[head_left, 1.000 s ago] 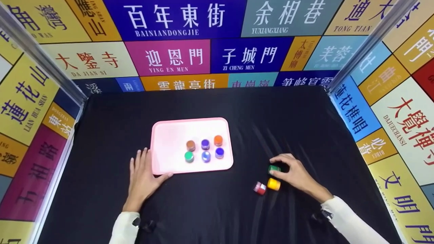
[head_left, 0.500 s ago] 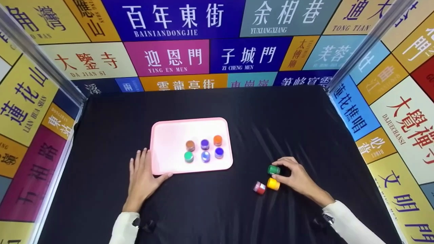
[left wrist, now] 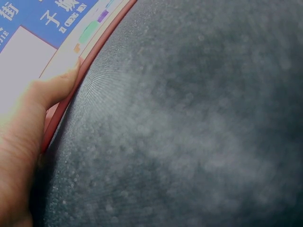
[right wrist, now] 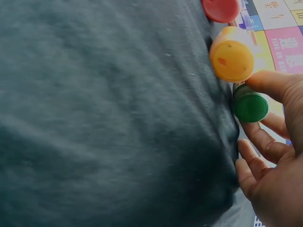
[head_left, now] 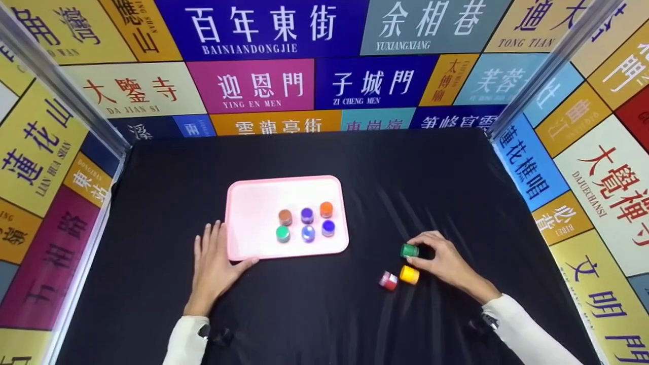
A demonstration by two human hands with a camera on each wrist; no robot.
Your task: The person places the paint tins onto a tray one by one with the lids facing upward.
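A pink tray [head_left: 258, 203] bears several small paint jars, among them a brown one [head_left: 285, 218], an orange one [head_left: 326, 210] and a light green one [head_left: 282, 234]. My left hand [head_left: 210, 266] rests at its near left corner, fingers straight along the side and thumb on the front rim; the left wrist view shows that thumb [left wrist: 64, 87] over the edge. To the right of the tray, my right hand [head_left: 443, 261] pinches a dark green paint jar [head_left: 408, 251] between thumb and fingers. Close beside it are a yellow jar [head_left: 409, 275] and a red jar [head_left: 389, 281].
Black cloth [head_left: 314, 309] covers the table, with creases on the right. Panels with large printed characters [head_left: 253, 86] stand at the back and both sides. Clear corner posts [head_left: 552, 66] rise at the back.
My right hand has shifted slightly to the right and regripped the dark green jar, which now sits a touch farther from me. The left hand, the tray and the other jars look unmoved.
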